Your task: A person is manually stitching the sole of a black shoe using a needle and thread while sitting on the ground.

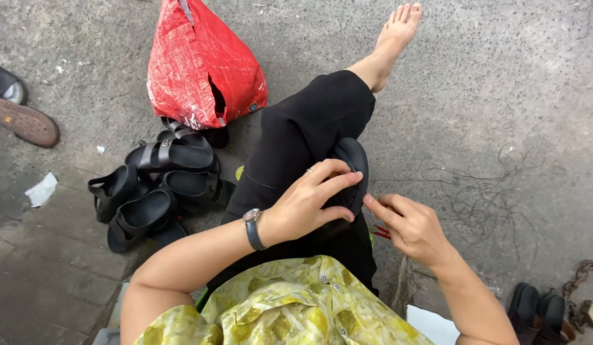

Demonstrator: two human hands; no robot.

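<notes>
One black sandal [352, 167] held by left hand [309, 201], right hand [408, 225] beside.

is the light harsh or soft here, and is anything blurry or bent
Head view: soft, even daylight, with only faint shadows under the pile of black sandals and red bag; no glare; left hand and right hand sharp; slight wide-angle stretch towards the edges.

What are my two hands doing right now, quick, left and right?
Left hand: fingers closed around the black rubber sandal on the lap.
Right hand: fingers pinched at the sandal's edge, holding a small red-handled tool.
</notes>
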